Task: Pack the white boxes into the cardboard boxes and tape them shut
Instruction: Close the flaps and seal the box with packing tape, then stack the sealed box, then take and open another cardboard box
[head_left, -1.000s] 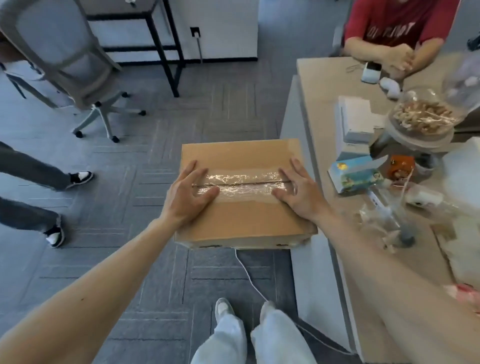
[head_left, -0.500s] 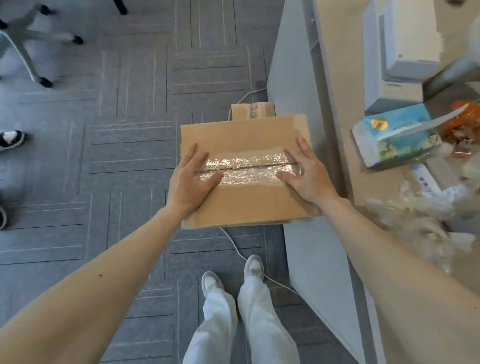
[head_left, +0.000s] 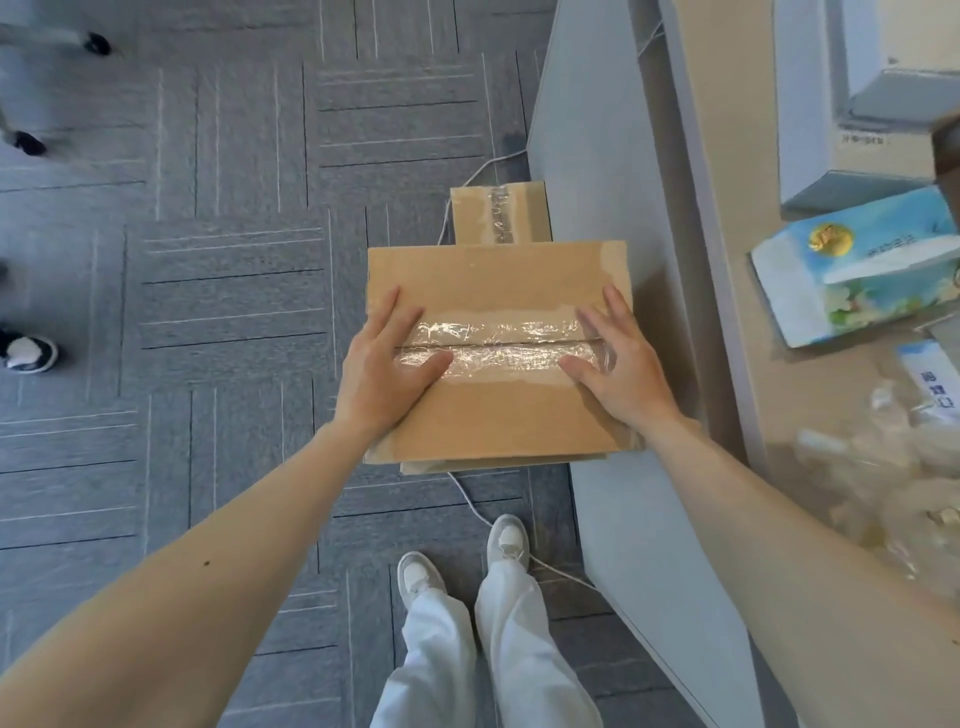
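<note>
Cardboard box (head_left: 498, 280) sits right under both hands, its flaps closed and a wrinkled strip of clear tape (head_left: 498, 348) running along the seam from one hand to the other. Beyond the fingertips, a second cardboard box (head_left: 498, 215) sits on the grey carpet floor (head_left: 234, 312) with its own taped seam, its near part covered by the first box.

A white cable (head_left: 470, 501) runs along the floor from under the box toward the person's white shoes (head_left: 415, 574). Right of the right hand stands the table (head_left: 727, 291), its grey side panel close beside the box. On it are a blue tissue box (head_left: 857, 280), white boxes (head_left: 810, 104) cut off at the top edge, and a blurred heap of clear plastic wrap (head_left: 883, 467). Far left of the left hand, another person's black-and-white shoe (head_left: 26, 353) shows.

What the box rests on is hidden. A second cardboard edge peeks out below its near side, and I cannot tell what that is.

Left hand (head_left: 384, 374) lies flat on the tape's left end, fingers straight and spread, thumb along the tape. Right hand (head_left: 623, 374) mirrors it on the right end. Neither grips anything; both press down on the top.
</note>
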